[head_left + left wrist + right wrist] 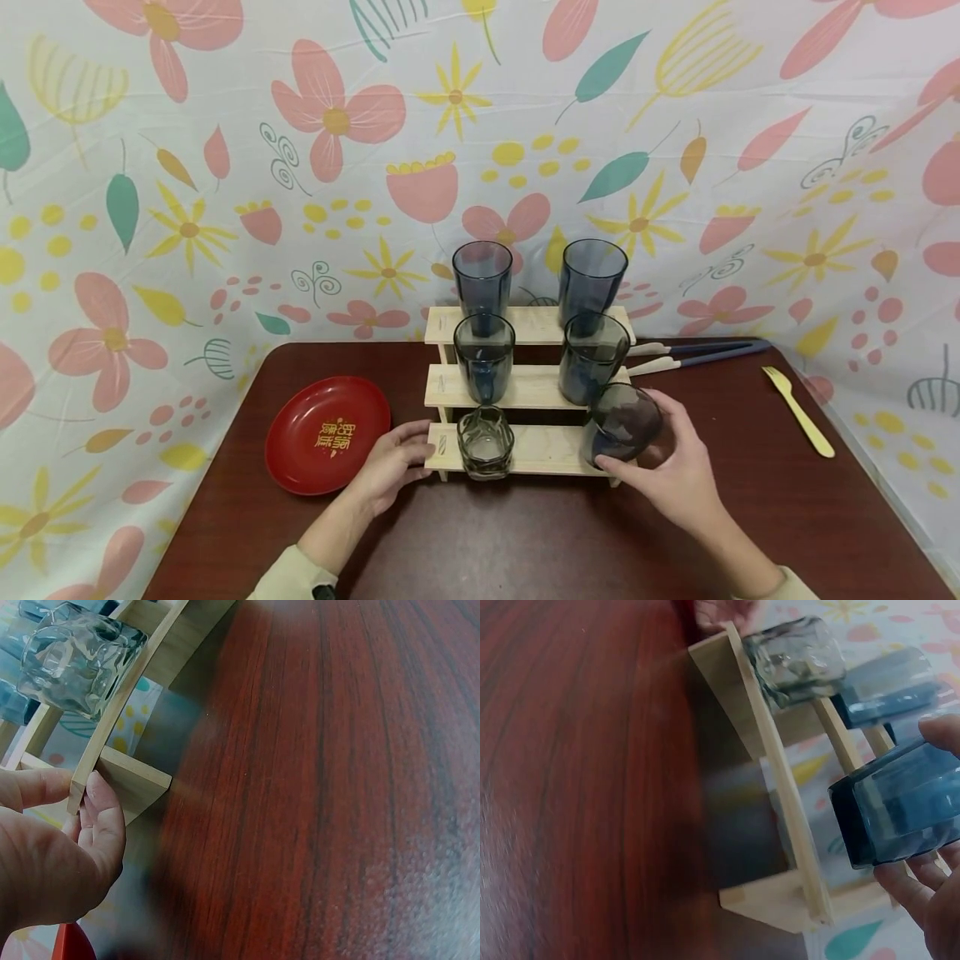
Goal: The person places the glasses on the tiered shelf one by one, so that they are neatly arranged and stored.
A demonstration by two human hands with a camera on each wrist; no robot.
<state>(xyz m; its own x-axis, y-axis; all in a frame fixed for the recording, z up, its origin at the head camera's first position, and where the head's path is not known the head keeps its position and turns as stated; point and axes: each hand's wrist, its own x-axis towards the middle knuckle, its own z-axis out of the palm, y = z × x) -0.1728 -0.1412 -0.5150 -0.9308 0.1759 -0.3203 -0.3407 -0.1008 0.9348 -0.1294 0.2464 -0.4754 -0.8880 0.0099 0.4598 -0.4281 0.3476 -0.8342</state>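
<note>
My right hand [682, 475] grips a blue-grey drinking glass [622, 425] at the right end of the bottom tier of a three-tier wooden rack [543, 450]. In the right wrist view the base of this glass [900, 806] shows close over the tier, with thumb and fingers on opposite sides. At the rack's left end, my left hand [393, 462] pinches the bottom board [94, 754] between thumb and fingers. Near it on the same board stands a shorter, wavy clear glass [486, 446]. Two blue glasses stand on the middle tier, and two more on the top tier.
A red plate [327, 433] with gold characters lies left of the rack, close to my left hand. Blue-handled utensils with pale ends [697, 354] lie behind on the right, and a yellow fork [798, 412] is farther right. A floral cloth [480, 125] hangs behind the dark wooden table [525, 542].
</note>
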